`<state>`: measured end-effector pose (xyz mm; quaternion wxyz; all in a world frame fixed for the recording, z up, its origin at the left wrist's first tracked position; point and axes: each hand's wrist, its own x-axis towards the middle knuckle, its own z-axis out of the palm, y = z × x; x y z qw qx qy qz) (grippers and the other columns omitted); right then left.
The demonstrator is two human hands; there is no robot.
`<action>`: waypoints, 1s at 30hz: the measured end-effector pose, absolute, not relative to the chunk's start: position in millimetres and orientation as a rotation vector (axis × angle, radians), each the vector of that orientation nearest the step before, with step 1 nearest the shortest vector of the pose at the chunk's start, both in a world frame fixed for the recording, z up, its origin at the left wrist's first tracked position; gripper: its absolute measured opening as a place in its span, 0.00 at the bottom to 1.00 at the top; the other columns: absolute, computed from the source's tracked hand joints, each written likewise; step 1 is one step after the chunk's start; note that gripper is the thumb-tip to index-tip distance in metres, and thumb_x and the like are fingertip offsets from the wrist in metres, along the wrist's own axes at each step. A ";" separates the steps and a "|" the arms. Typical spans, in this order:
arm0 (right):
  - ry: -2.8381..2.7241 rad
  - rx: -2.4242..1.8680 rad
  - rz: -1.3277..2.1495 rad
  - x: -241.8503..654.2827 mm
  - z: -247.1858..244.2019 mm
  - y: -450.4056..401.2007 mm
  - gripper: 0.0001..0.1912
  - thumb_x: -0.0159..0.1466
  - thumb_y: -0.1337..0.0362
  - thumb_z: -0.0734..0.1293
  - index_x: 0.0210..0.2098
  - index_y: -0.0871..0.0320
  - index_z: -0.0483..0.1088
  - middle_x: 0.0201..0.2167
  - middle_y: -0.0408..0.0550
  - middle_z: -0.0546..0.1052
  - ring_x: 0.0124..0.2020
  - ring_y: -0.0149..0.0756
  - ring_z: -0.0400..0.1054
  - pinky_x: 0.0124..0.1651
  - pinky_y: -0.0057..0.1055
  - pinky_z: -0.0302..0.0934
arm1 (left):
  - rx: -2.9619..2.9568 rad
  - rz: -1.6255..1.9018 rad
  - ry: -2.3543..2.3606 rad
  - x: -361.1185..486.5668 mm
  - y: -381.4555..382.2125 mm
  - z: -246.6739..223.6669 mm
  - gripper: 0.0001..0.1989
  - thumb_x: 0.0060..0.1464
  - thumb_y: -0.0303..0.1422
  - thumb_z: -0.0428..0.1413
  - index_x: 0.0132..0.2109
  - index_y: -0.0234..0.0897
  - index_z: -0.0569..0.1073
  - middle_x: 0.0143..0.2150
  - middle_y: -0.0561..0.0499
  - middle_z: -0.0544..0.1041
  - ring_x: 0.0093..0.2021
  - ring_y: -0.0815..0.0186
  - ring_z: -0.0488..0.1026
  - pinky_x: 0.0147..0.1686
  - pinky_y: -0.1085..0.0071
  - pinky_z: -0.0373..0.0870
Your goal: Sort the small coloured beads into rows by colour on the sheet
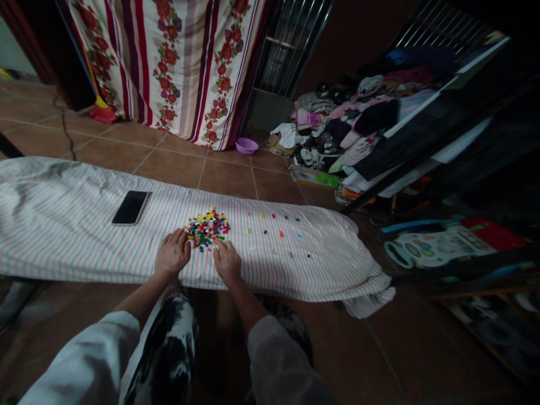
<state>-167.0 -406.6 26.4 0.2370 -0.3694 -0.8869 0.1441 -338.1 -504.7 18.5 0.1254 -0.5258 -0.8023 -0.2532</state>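
Note:
A pile of small multicoloured pieces (207, 228) lies on a long board covered with striped cloth (84, 242). My left hand (173, 251) rests flat at the pile's left edge, its fingers stretched out and touching the outer pieces. At the lower right edge of the pile is my right hand (228, 261), fingers curled together; whatever they pinch, if anything, is too small to name. To the right of it, several single pieces are spread in loose rows, among them an orange one (281, 234) and a red one (273, 216).
A dark-screened phone (130, 208) lies on the cloth left of the pile. Beyond the board are a purple bowl (247, 146), a red and yellow broom (102, 112), a floral curtain (181, 67) and heaped clothes (350, 112).

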 end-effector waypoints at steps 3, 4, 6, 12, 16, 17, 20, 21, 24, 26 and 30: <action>-2.410 -1.016 0.416 -167.3 27.6 -406.7 0.14 0.68 0.64 0.59 0.50 0.52 0.72 0.41 0.48 0.74 0.43 0.34 0.67 0.45 0.26 0.59 | -1.531 -0.705 -2.339 -338.0 -504.8 19.4 0.20 0.62 0.35 0.42 0.54 0.30 0.70 0.57 0.37 0.73 0.60 0.53 0.67 0.59 0.54 0.61; -2.402 -1.023 0.423 -167.6 28.1 -406.8 0.14 0.67 0.65 0.59 0.49 0.53 0.72 0.41 0.47 0.74 0.43 0.34 0.67 0.45 0.25 0.59 | -1.527 -0.695 -2.336 -338.1 -504.8 19.5 0.20 0.62 0.35 0.42 0.53 0.30 0.70 0.57 0.37 0.73 0.60 0.53 0.67 0.59 0.55 0.61; -2.386 -1.036 0.441 -168.4 28.6 -406.7 0.14 0.67 0.66 0.59 0.49 0.54 0.71 0.40 0.47 0.74 0.42 0.34 0.68 0.45 0.26 0.59 | -1.522 -0.686 -2.329 -338.5 -504.7 19.2 0.20 0.62 0.34 0.42 0.54 0.30 0.70 0.57 0.37 0.73 0.60 0.53 0.67 0.59 0.55 0.61; -2.354 -1.075 0.455 -170.4 26.6 -405.9 0.17 0.65 0.68 0.58 0.52 0.57 0.67 0.41 0.49 0.75 0.43 0.36 0.68 0.45 0.27 0.60 | -1.541 -0.751 -2.345 -339.2 -504.9 18.7 0.20 0.61 0.34 0.43 0.55 0.30 0.70 0.57 0.35 0.72 0.61 0.52 0.66 0.60 0.53 0.60; -2.375 -1.083 0.435 -170.7 24.8 -405.4 0.18 0.65 0.67 0.59 0.53 0.57 0.68 0.41 0.49 0.74 0.43 0.36 0.68 0.44 0.27 0.60 | -1.544 -0.751 -2.358 -339.3 -505.1 18.4 0.20 0.61 0.34 0.43 0.55 0.30 0.70 0.58 0.35 0.72 0.61 0.52 0.66 0.60 0.53 0.59; -2.378 -1.086 0.430 -170.6 24.5 -405.4 0.18 0.65 0.67 0.59 0.54 0.57 0.68 0.41 0.49 0.74 0.43 0.36 0.68 0.44 0.27 0.60 | -1.545 -0.755 -2.362 -339.5 -505.2 18.3 0.20 0.61 0.34 0.43 0.55 0.30 0.70 0.58 0.35 0.72 0.61 0.52 0.66 0.60 0.52 0.59; -2.381 -1.085 0.423 -170.5 24.0 -405.1 0.17 0.65 0.67 0.60 0.52 0.56 0.69 0.40 0.49 0.74 0.42 0.36 0.68 0.44 0.26 0.60 | -1.557 -0.761 -2.351 -339.9 -505.1 17.8 0.20 0.61 0.34 0.43 0.55 0.31 0.70 0.57 0.35 0.72 0.61 0.52 0.66 0.60 0.52 0.59; -2.382 -1.080 0.424 -170.4 23.8 -405.0 0.16 0.65 0.67 0.60 0.52 0.55 0.69 0.40 0.49 0.74 0.42 0.35 0.68 0.44 0.26 0.59 | -1.557 -0.754 -2.342 -340.0 -505.0 17.7 0.20 0.61 0.34 0.43 0.55 0.31 0.69 0.57 0.36 0.73 0.61 0.52 0.66 0.60 0.52 0.60; -2.370 -1.077 0.446 -170.5 23.1 -404.7 0.15 0.65 0.67 0.59 0.50 0.55 0.70 0.40 0.48 0.74 0.42 0.35 0.68 0.45 0.27 0.60 | -1.540 -0.729 -2.316 -340.0 -505.0 18.0 0.20 0.61 0.34 0.43 0.55 0.32 0.70 0.56 0.37 0.73 0.60 0.53 0.66 0.59 0.53 0.60; -2.347 -1.095 0.471 -170.8 22.8 -404.6 0.15 0.65 0.67 0.59 0.50 0.56 0.69 0.40 0.48 0.75 0.43 0.36 0.68 0.46 0.28 0.60 | -1.531 -0.710 -2.308 -339.9 -505.1 18.3 0.19 0.61 0.34 0.43 0.54 0.32 0.70 0.56 0.37 0.74 0.60 0.53 0.67 0.59 0.54 0.60; -2.320 -1.147 0.490 -171.6 23.8 -404.5 0.15 0.65 0.67 0.59 0.50 0.57 0.68 0.41 0.48 0.76 0.43 0.36 0.69 0.45 0.28 0.60 | -1.540 -0.685 -2.301 -340.0 -505.6 18.3 0.19 0.61 0.34 0.42 0.53 0.31 0.70 0.56 0.37 0.73 0.59 0.53 0.67 0.59 0.54 0.61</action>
